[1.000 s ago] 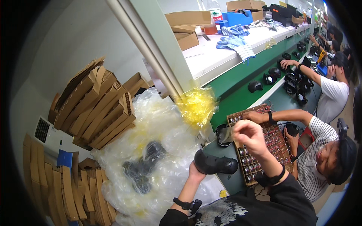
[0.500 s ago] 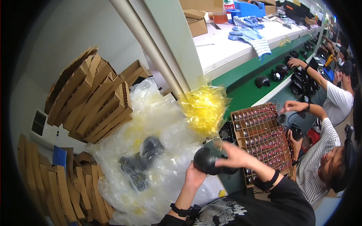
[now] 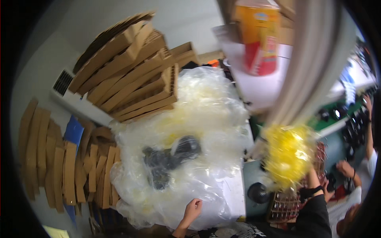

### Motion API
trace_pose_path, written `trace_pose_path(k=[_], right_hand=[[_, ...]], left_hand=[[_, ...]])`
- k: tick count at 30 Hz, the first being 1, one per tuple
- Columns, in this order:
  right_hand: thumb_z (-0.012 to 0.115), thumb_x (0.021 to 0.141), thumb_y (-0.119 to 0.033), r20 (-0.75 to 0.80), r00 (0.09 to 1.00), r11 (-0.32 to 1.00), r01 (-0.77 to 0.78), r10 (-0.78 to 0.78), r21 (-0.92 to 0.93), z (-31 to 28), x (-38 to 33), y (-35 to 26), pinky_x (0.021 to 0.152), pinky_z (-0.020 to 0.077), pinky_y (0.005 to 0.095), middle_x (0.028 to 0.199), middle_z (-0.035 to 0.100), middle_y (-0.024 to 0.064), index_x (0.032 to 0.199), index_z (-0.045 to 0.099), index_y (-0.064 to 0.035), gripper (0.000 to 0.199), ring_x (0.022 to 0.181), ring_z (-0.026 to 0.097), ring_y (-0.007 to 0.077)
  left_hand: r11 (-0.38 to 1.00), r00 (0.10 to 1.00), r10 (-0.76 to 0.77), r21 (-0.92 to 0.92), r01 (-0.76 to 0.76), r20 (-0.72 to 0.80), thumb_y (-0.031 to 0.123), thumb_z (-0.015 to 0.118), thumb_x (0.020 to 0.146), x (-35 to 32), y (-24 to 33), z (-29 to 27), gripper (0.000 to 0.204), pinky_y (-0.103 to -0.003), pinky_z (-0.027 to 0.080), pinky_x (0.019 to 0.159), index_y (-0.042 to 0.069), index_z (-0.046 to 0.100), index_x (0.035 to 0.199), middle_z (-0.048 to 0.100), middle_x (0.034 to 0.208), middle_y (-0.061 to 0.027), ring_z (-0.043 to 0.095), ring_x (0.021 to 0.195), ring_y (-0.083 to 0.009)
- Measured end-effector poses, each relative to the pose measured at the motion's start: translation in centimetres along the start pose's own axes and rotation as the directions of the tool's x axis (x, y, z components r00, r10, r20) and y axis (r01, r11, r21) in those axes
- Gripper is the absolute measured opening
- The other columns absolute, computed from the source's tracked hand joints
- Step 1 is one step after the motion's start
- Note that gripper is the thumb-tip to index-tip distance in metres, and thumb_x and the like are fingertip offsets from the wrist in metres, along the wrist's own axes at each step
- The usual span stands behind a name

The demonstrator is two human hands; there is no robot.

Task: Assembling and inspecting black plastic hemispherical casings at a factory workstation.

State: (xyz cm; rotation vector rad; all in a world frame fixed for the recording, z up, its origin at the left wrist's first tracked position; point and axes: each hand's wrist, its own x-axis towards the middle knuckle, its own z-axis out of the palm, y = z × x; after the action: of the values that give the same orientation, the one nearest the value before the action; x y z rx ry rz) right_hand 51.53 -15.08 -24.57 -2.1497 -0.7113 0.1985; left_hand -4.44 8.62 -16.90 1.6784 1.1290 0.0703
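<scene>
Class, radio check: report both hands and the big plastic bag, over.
Left hand loosely curled, resting on the big clear plastic bag. Right hand hidden behind yellow crinkled wrap. Dark parts inside the bag.

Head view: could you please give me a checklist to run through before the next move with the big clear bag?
1. Left hand on the clear plastic bag: ok, it touches the near edge.
2. Dark parts locatable: ok, visible mid-bag.
3. Left hand's grip on the film: cannot tell, the fingers are curled.
4. Right hand free: cannot tell, the yellow bag hides it.
5. Black round part out of the way: ok, it is apart from the clear bag.
</scene>
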Motion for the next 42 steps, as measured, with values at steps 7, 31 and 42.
trace_pose_path(k=[7,31,42], right_hand=[[0.067,0.078,-0.034,0.257,0.914,0.932,0.349,-0.315,-0.098,6.1,9.3,4.9,0.093,0.0424,0.0373,0.118,0.055,0.0183,0.129,0.045,-0.001,0.064,0.107,0.053,0.0279],[0.064,0.085,-0.02,0.692,0.664,0.955,0.134,-0.285,0.265,1.9,-19.3,-31.3,0.065,0.0498,0.0329,0.08,0.065,0.0148,0.088,0.067,-0.0008,0.019,0.071,0.063,0.0267],[0.074,0.078,-0.032,0.654,0.684,0.942,0.163,-0.323,0.295,1.1,-26.3,-40.7,0.05,0.0442,0.0269,0.061,0.062,0.005,0.072,0.065,-0.0036,0.03,0.051,0.056,0.013]], left_hand=[[0.855,0.856,0.231,0.516,0.048,-0.463,0.016,0.058,0.084,5.2,-1.4,-4.5,0.043,-0.045,0.036,0.098,-0.002,0.047,0.121,0.049,0.123,-0.0209,0.044,0.115,-0.0389],[0.975,0.801,0.11,-0.093,-0.203,-0.589,0.014,0.047,0.093,-3.2,4.5,-4.0,0.026,-0.034,0.041,0.08,0.002,0.054,0.116,0.06,0.093,-0.0145,0.051,0.086,-0.0211],[0.732,0.468,0.649,0.325,-0.599,-0.6,0.016,0.048,0.09,-11.8,11.1,-1.5,0.031,-0.04,0.029,0.088,-0.001,0.049,0.115,0.054,0.068,-0.0042,0.039,0.085,-0.0231]])
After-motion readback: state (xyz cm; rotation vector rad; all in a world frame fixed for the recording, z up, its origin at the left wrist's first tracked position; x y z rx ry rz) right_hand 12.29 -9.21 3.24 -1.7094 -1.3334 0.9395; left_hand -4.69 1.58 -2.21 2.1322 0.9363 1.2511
